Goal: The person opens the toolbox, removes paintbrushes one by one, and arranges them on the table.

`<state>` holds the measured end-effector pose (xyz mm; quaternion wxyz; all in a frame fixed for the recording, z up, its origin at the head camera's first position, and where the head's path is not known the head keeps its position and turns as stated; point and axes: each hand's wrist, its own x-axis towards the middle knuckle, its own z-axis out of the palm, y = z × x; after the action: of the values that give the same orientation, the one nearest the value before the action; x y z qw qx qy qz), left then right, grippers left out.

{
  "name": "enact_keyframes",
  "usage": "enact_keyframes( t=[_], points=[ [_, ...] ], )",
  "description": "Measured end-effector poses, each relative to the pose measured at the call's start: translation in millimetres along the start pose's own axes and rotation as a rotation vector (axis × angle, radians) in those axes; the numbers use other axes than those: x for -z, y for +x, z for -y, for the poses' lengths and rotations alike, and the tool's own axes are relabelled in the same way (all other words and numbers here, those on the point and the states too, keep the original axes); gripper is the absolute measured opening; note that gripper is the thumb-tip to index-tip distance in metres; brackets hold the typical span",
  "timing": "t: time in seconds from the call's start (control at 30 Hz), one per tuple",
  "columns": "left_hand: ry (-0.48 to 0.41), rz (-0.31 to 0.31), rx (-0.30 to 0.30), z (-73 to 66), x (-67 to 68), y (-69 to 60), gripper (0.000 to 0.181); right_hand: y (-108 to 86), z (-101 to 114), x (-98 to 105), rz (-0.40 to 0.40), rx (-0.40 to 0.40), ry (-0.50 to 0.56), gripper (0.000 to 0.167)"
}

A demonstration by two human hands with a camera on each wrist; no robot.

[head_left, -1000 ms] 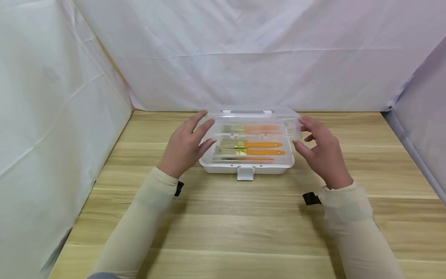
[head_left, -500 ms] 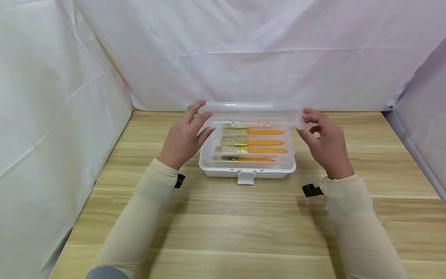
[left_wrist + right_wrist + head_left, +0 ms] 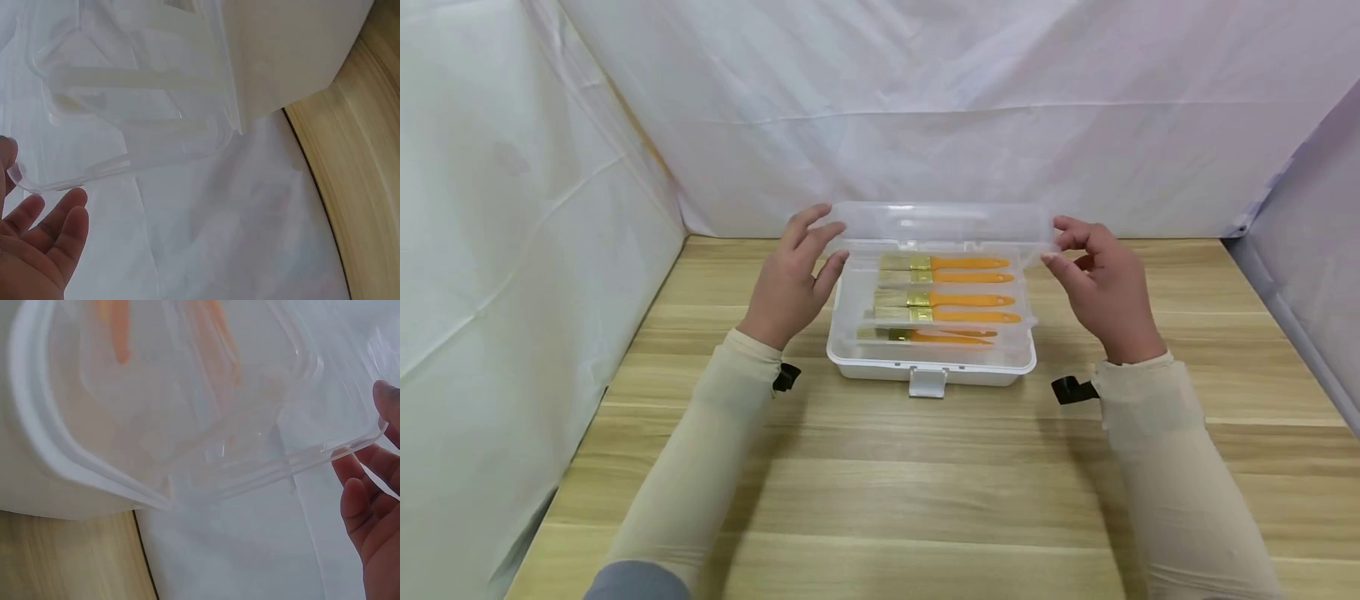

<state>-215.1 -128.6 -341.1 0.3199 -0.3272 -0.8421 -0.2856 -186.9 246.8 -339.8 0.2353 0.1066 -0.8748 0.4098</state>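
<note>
A white plastic box [image 3: 865, 372] with a raised clear lid [image 3: 940, 218] stands on the table. Inside, several paintbrushes [image 3: 973, 300] with orange handles and pale bristles lie sideways in a clear tray [image 3: 850, 310]. My left hand [image 3: 793, 279] pinches the lid's left front corner; in the left wrist view the thumb [image 3: 7, 152] lies over the lid's edge. At the right front corner my right hand [image 3: 1108, 287] pinches the lid between thumb and fingers, and its other fingers [image 3: 357, 503] are bent below the rim. A white latch [image 3: 927, 382] hangs down at the box's front.
White cloth walls [image 3: 925, 125] rise behind the table and on its left and right sides. The wooden tabletop [image 3: 917, 483] extends in front of the box. A black strap piece [image 3: 1072, 390] sticks out at the right wrist, and another [image 3: 786, 377] at the left.
Both hands have moved up and away with the lid, which has swung further back. More of the brushes shows from under it. The box itself has hardly moved.
</note>
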Motion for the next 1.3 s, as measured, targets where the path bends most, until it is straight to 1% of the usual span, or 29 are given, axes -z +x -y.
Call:
enact_keyframes(
  t=[0.1,0.2,0.3,0.4,0.43,0.47,0.53,0.6,0.77,0.83,0.9,1.03,1.17,1.3],
  points=[
    [-0.025,-0.022,0.023,5.4,-2.0,0.4,0.03,4.9,0.1,0.4,-0.007,0.01,-0.002,0.017],
    [-0.094,-0.027,0.072,10.0,-4.1,1.1,0.031,8.6,-0.6,1.4,-0.008,0.013,0.0,0.017],
    [-0.178,0.006,0.174,13.2,-5.0,1.5,0.032,12.3,-1.1,2.2,-0.006,-0.003,0.017,0.019],
    [-0.238,0.068,0.282,18.4,-6.1,2.6,0.034,16.0,-1.9,2.2,-0.004,-0.03,0.034,0.02],
    [-0.254,0.09,0.308,20.5,-6.4,3.3,0.033,17.3,-2.4,2.2,-0.002,-0.04,0.043,0.02],
    [-0.269,0.105,0.32,22.8,-6.9,4.0,0.032,18.5,-3.2,2.1,-0.002,-0.048,0.054,0.021],
    [-0.289,0.129,0.333,26.6,-8.1,5.9,0.031,20.7,-4.9,2.1,-0.001,-0.064,0.072,0.021],
    [-0.293,0.137,0.328,28.9,-8.5,7.9,0.028,23.2,-7.2,2.2,0.0,-0.074,0.099,0.021],
    [-0.254,0.14,0.334,31.5,-10.9,11.8,0.027,28.3,-13.4,1.9,0.017,-0.088,0.184,0.018],
    [-0.239,0.143,0.34,32.6,-12.4,13.4,0.028,28.0,-16.6,1.4,0.029,-0.093,0.23,0.018],
    [-0.231,0.144,0.345,33.6,-13.7,15.5,0.028,26.2,-21.0,-0.2,0.034,-0.097,0.255,0.02],
    [-0.232,0.138,0.355,35.6,-15.9,19.3,0.027,21.6,-31.0,-6.5,0.051,-0.164,0.266,0.025],
    [-0.251,0.138,0.379,36.7,-16.9,22.3,0.028,19.5,-38.9,-14.3,0.083,-0.244,0.286,0.027],
    [-0.288,0.134,0.407,37.9,-17.7,25.4,0.029,21.3,-41.6,-19.3,0.092,-0.276,0.289,0.027]
  ],
)
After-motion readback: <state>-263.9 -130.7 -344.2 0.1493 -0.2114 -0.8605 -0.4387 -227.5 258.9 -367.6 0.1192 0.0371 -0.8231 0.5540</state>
